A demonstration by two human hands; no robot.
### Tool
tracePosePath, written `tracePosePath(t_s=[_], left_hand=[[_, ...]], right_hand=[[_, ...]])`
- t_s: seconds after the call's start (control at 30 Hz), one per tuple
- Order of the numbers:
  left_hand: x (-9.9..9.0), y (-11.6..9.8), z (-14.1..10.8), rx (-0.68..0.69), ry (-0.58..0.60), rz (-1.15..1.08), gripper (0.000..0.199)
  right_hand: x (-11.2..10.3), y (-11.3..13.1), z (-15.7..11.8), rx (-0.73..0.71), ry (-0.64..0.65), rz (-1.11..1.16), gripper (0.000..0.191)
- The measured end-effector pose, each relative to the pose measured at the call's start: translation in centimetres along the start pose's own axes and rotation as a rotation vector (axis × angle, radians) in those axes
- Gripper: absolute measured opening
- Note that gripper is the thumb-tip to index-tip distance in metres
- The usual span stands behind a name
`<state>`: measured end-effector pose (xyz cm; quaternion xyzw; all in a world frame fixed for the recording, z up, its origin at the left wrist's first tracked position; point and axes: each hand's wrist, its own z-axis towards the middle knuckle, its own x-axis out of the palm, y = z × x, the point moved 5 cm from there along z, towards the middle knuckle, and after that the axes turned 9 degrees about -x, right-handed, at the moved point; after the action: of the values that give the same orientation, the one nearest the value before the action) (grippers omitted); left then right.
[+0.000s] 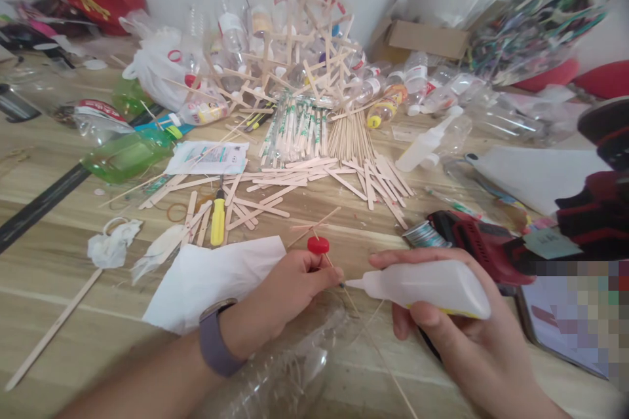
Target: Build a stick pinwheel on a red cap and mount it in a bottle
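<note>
My left hand (293, 283), with a watch on its wrist, pinches a thin wooden skewer (388, 359) between thumb and fingers. A red bottle cap (318, 246) sits on the skewer just beyond the fingertips, and more thin sticks (314, 227) cross behind it. In my right hand (466, 334) is a white glue bottle (432, 285), tilted sideways. Its narrow nozzle points left and reaches the skewer beside my left thumb; whether glue is coming out cannot be seen. Below both hands lies a clear plastic bottle (289, 366), partly hidden by my left forearm.
White paper (211, 278) lies left of my hands, near a yellow-handled screwdriver (217, 219). Craft sticks (275, 177) and a skewer bundle (350, 134) spread ahead, before piled plastic bottles. A red-black power tool (484, 242) and a tablet-like device (555, 327) are at right.
</note>
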<state>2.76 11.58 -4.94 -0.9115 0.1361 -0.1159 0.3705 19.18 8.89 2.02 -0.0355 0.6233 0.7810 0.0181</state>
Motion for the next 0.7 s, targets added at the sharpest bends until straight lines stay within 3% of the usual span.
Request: tracePosePath(t_s=[0.7], left_hand=[[0.19, -0.37, -0.20, 0.013, 0.006, 0.048, 0.032]], right_hand=[[0.60, 0.19, -0.17, 0.030, -0.023, 0.004, 0.029]])
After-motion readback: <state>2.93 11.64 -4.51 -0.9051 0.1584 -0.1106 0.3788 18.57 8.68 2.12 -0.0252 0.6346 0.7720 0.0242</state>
